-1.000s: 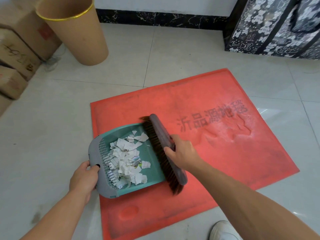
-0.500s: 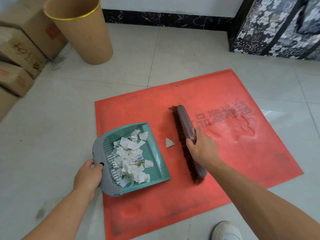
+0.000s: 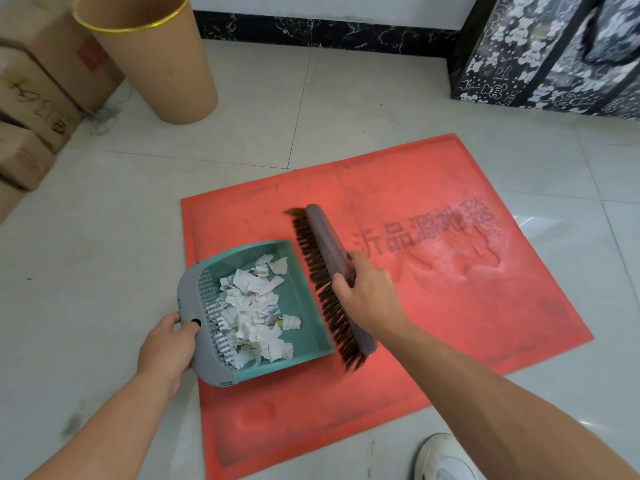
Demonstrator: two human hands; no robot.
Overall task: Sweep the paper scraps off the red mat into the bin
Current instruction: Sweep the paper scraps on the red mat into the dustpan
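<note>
In the head view, the person's left hand (image 3: 166,344), in the lower left of the frame, curls around the grey back edge of a teal plastic dustpan (image 3: 308,299), thumb on top. The pan lies flat on the red rubber mat (image 3: 450,306) with its open lip turned toward the brush, likely so that swept pieces slide straight in. The torn white paper scraps (image 3: 252,306) are heaped inside the pan toward its grey comb-toothed rear, and no loose scrap shows on the visible mat. The right hand (image 3: 367,292), at centre frame, wraps around the middle of a long grey-backed hand brush with brown bristles (image 3: 322,233). The bristles face the pan and sit just beside its lip along nearly its whole length, a hold that seems meant to close off the mouth and push in any last bits. The tall tan cylindrical bin with a yellow rim (image 3: 166,71) stands on the pale tiled floor (image 3: 86,237) in the upper left, well apart from the mat. By this judgement the sweeping is nearly finished and tipping the pan into the bin remains.
</note>
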